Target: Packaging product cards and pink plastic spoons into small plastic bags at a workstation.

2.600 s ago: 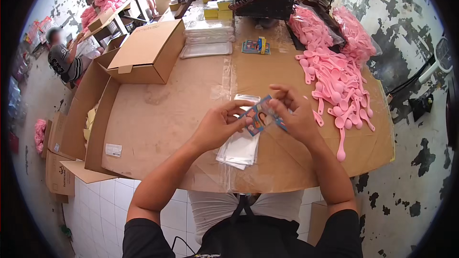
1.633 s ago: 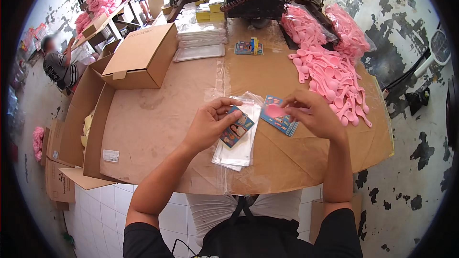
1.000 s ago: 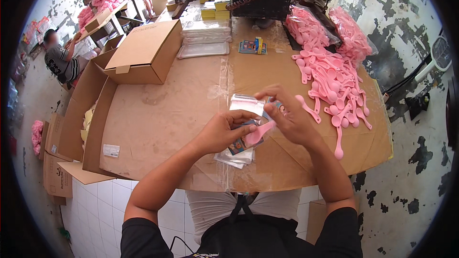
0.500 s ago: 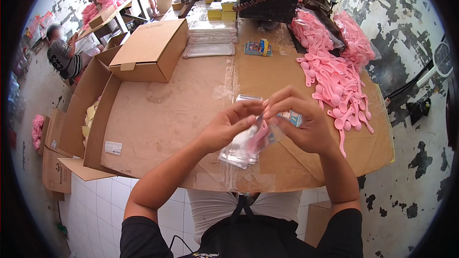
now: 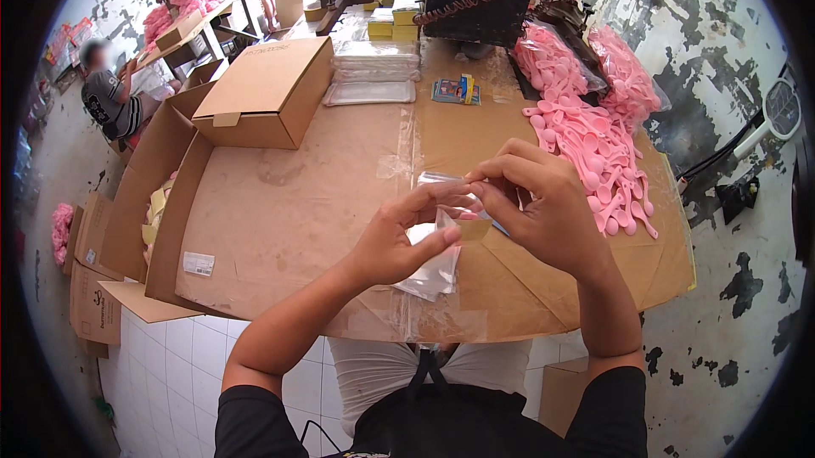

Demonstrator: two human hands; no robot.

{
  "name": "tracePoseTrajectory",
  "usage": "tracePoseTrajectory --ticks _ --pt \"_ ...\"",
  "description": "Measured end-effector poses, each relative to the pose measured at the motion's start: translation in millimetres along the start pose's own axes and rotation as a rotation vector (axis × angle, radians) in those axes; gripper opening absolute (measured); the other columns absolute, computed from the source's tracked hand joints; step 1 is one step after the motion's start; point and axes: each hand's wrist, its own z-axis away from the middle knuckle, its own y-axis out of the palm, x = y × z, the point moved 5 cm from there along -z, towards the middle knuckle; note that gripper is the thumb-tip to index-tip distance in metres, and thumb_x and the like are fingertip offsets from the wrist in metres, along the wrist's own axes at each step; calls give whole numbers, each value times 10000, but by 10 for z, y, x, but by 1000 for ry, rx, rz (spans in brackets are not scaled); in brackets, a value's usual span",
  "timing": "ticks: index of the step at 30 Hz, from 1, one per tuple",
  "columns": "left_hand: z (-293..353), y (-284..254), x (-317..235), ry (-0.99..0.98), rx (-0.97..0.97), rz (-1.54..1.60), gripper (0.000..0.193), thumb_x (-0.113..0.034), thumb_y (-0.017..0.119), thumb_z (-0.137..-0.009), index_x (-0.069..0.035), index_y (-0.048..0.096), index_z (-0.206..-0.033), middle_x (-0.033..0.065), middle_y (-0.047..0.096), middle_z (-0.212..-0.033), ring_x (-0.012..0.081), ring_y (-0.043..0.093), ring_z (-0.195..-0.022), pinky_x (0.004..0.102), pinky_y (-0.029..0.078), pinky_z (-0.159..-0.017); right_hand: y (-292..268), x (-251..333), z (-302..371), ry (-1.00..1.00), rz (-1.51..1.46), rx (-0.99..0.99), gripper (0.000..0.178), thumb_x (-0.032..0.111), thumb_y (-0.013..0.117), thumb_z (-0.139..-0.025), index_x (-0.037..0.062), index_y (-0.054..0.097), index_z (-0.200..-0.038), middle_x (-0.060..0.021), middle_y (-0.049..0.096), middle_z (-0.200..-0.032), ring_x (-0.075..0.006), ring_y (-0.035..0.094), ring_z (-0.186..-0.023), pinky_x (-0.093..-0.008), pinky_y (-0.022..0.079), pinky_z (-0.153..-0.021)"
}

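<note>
Left grip (image 5: 399, 233) curls loosely around a small clear plastic bag (image 5: 444, 222) above the brown, cardboard-covered desk (image 5: 289, 220); whether it pinches, I can't tell. I'd judge the bag light, limp and slippery, best held by an edge. Fingers mostly hide a pink plastic piece (image 5: 468, 216), inside or behind it. Right grip (image 5: 542, 203) has fingertips pinched on what looks like the bag's edge.

You are in a workshop: your table (image 5: 289, 229) has heaped pink spoons (image 5: 594, 148) at two o'clock, a carton (image 5: 259, 84) at ten, clear packaging (image 5: 373, 67) at eleven.
</note>
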Motion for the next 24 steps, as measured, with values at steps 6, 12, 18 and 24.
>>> tracePoseTrajectory --ticks 6,12,18,24 --pt "3 -99 179 -82 -130 53 256 -57 569 -1009 31 591 -1249 92 690 -1141 148 656 -1100 293 518 -966 64 36 -31 -20 -6 26 111 95 722 -876 20 708 -956 -72 627 -802 -153 611 -630 -277 490 -582" --pt "-5 -106 124 -107 -147 99 251 -45 556 -1014 29 581 -1252 102 696 -1080 143 666 -1016 288 532 -933 97 8 -43 -104 17 -148 161 88 710 -873 36 663 -1019 -85 620 -935 -197 625 -779 -323 489 -667" --pt "20 -110 37 -36 -244 -137 327 -60 587 -991 27 571 -1306 127 761 -939 141 725 -877 289 566 -832 198 126 4 -403 535 -137 270 111 738 -754 75 649 -1006 -66 596 -1032 -254 585 -1027 -384 431 -878" --pt "61 -124 32 23 -278 -429 423 -101 643 -954 26 551 -1347 138 760 -885 181 753 -811 306 582 -727 360 164 -19 -521 793 -91 304 184 689 -705 12 632 -949 -81 587 -1010 -240 573 -1046 -370 430 -900"
